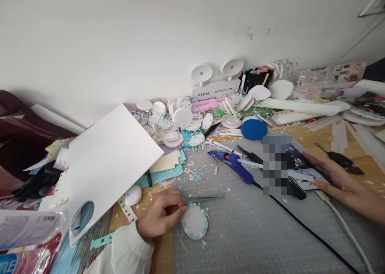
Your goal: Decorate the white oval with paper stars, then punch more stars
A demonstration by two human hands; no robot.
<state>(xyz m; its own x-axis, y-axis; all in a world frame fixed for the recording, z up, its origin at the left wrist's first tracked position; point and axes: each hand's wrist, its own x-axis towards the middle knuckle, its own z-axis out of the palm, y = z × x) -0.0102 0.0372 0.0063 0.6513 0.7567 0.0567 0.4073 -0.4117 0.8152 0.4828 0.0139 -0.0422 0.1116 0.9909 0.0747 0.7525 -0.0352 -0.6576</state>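
My left hand (164,212) is closed, with thumb and fingertips pinched at the edge of a white round disc (194,222) rimmed with small blue and white stars. The disc rests on the grey cutting mat (240,234). Just behind it, thin teal tweezers (207,197) point right, their near end partly hidden by my fingers. At the right, my right hand (333,177) grips a phone (313,179) by its right side, thumb on the lit screen. Part of the phone is blurred out. A white cable (343,214) runs from its lower edge.
A blue glue gun (234,165) with a black cord lies mid-mat, beside a blue round lid (254,129). Several white discs (183,116) pile along the wall below an emergency light (213,87). A large white board (111,165) leans at left. Keys (339,157) lie far right.
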